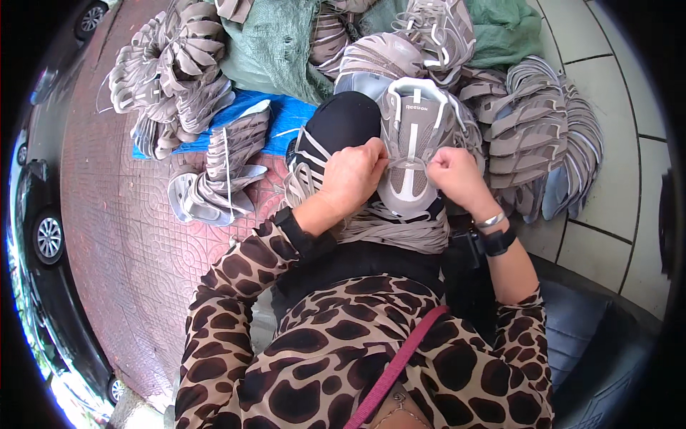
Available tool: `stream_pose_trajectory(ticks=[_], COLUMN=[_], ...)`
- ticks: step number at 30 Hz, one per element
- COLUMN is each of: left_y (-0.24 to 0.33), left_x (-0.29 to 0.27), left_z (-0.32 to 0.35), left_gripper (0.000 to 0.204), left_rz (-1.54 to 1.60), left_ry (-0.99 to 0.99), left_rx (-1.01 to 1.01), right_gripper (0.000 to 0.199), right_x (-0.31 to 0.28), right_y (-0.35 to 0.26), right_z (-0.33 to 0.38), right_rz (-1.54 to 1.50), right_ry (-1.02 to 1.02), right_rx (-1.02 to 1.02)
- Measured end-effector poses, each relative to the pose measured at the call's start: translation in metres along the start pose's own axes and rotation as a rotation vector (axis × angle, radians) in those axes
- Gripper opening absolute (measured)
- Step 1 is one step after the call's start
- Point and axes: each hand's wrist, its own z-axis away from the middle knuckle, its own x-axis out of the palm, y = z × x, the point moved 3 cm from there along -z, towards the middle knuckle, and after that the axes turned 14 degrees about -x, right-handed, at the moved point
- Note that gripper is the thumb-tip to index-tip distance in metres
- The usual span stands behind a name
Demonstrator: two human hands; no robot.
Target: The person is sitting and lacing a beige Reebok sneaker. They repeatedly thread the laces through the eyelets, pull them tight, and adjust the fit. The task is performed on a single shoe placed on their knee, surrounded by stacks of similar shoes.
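A grey-beige shoe upper (418, 125) with white trim lies over my lap, its toe toward me. My left hand (355, 174) is closed at its left side, fingers pinched on a thin shoelace (409, 161) that crosses the upper. At the right side my right hand (459, 177) is closed in a fist on the same lace; its fingertips are partly hidden. A bundle of loose beige laces (400, 234) rests on my lap below the toe, and more laces (304, 171) hang over my left knee (348, 118).
Stacked shoe uppers (529, 132) lie at the right on pale tiles (604, 214). More bundles (229, 161) sit at the left, near a blue sheet (286, 114). Green sacks (275, 50) stand ahead. Parked cars (53, 236) line the far left beyond red paving (136, 236).
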Motion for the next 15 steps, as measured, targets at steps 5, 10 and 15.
stream_pose_trajectory(ticks=[5, 10, 15], left_y=[0.004, 0.004, 0.005], left_x=[0.002, 0.006, 0.012], left_z=[0.0, -0.003, -0.002], left_gripper=[0.01, 0.009, 0.006], left_rz=[-0.036, -0.037, -0.066], left_ry=[0.035, 0.055, 0.048], left_rx=[0.01, 0.033, 0.063], right_gripper=[0.018, 0.016, 0.015], right_x=[0.011, 0.007, 0.006], right_y=[-0.014, -0.008, -0.006], right_z=[0.001, 0.002, 0.004], right_rz=[0.403, 0.145, 0.135], right_ry=[0.052, 0.083, 0.102], right_rx=[-0.13, -0.043, -0.052])
